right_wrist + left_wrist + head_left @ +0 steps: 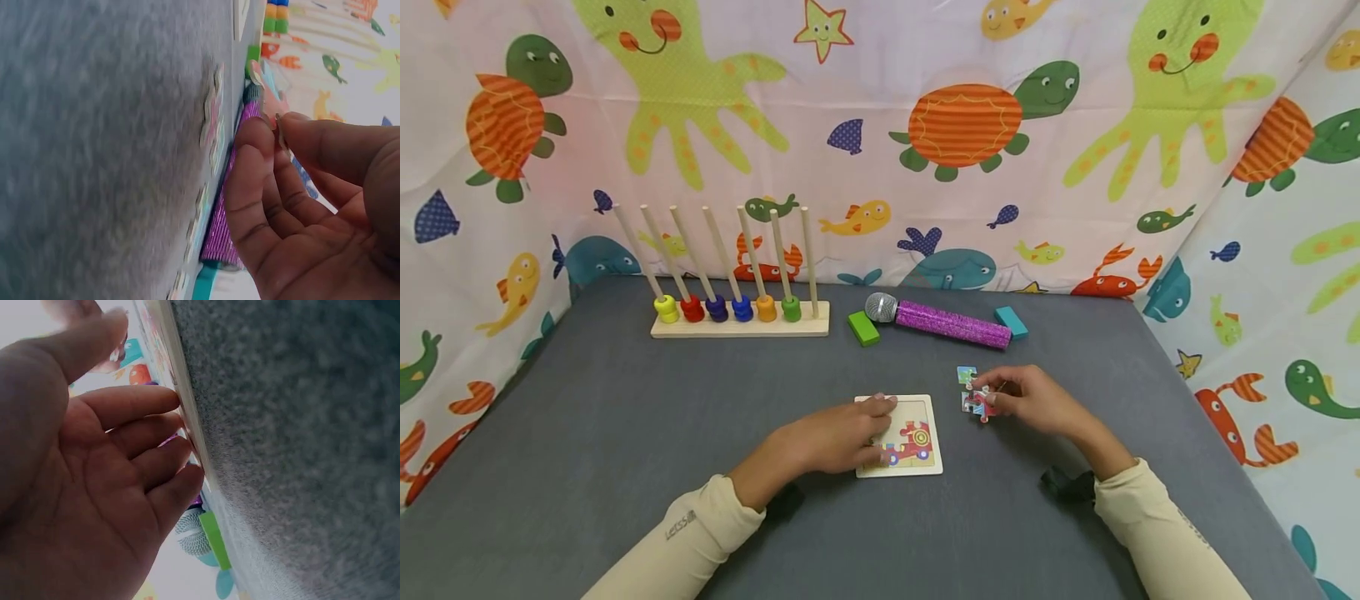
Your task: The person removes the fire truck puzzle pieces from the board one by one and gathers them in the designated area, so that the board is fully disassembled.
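Left hand [838, 435] rests flat, fingers straight, on the square puzzle board [917, 462]. Only the right wrist view shows the right hand [312, 206] pinching a thin, knobbed piece [265, 94].

The head view looks down across the grey table [625, 467]. Both wrist views sit close at table level, sharing the microphone [947, 323].

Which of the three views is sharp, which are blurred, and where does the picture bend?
Head view: sharp, evenly lit, though the table edges bow outward. Left wrist view: left hand fairly crisp, felt beyond soft. Right wrist view: the puzzle piece in the right hand and the table are smeared.
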{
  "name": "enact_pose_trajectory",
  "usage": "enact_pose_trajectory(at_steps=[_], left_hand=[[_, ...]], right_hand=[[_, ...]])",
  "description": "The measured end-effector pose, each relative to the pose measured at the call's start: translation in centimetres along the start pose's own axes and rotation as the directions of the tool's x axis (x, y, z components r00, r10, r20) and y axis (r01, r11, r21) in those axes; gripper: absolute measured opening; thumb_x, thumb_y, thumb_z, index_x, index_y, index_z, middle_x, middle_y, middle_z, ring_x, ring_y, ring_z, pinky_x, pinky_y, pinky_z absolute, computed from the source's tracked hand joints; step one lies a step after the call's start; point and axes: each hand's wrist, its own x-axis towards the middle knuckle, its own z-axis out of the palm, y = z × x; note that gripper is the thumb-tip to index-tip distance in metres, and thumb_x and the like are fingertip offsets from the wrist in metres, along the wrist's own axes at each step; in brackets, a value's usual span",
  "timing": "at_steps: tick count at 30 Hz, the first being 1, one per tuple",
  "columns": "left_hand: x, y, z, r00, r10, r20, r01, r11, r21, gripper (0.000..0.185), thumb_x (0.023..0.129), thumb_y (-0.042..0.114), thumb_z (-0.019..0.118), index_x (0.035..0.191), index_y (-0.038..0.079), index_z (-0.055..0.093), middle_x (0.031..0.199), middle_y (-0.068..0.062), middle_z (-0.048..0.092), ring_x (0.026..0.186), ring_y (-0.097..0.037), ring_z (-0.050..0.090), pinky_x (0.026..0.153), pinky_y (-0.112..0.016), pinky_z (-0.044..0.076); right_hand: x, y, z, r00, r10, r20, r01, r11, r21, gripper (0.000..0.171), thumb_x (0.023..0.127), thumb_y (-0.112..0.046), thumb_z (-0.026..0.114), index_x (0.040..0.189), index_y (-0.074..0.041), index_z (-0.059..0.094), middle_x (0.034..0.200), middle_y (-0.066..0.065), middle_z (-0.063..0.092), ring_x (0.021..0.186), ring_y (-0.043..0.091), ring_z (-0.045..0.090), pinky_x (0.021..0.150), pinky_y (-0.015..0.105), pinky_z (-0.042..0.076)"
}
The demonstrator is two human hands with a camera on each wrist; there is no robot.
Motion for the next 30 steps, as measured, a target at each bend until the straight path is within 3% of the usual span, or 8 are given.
enact_pose_trajectory(at_steps=[8,18,24,30], left_hand=[[0.2,-0.1,0.1,0.995,-0.049,0.082,0.050,0.999,-0.008,0.070,0.091,0.037,0.069,0.145,0.002,0.043,0.159,-0.010,0.023,0.145,-0.023,0.020,0.113,-0.039,0.025],[0.3,0.0,0.1,0.995,-0.030,0.095,0.032,0.999,-0.012,0.068,0.091,0.037,0.069,0.145,0.003,0.044,0.159,-0.009,0.023,0.146,-0.023,0.018,0.114,-0.041,0.023],[0.2,0.0,0.3,0.993,-0.052,0.108,0.057,0.998,-0.037,0.069,0.091,0.037,0.069,0.146,0.005,0.043,0.159,-0.008,0.022,0.146,-0.022,0.016,0.114,-0.041,0.023],[0.2,-0.3,0.2,0.996,-0.020,0.092,0.022,0.999,-0.026,0.068,0.091,0.037,0.068,0.145,0.003,0.043,0.159,-0.010,0.023,0.146,-0.024,0.017,0.115,-0.043,0.020]], right_hand=[[-0.3,1.6,-1.4,1.000,0.020,0.020,-0.019,0.999,-0.040,0.022,0.094,0.000,0.060,0.115,0.003,0.067,0.089,0.008,0.064,0.074,0.019,0.060,0.064,0.031,0.053],[-0.7,2.5,-1.7,0.998,0.063,0.007,-0.062,0.996,-0.070,0.021,0.092,0.002,0.062,0.112,0.004,0.067,0.082,0.005,0.063,0.071,0.016,0.058,0.061,0.027,0.051],[-0.6,2.5,-1.6,0.999,0.049,-0.011,-0.050,0.990,-0.135,0.022,0.090,0.001,0.064,0.111,0.002,0.069,0.084,0.004,0.063,0.069,0.016,0.054,0.059,0.026,0.045],[-0.5,2.4,-1.6,0.999,0.014,-0.039,-0.022,0.977,-0.211,0.022,0.089,0.002,0.066,0.110,0.001,0.070,0.088,0.004,0.063,0.071,0.016,0.051,0.060,0.027,0.044]])
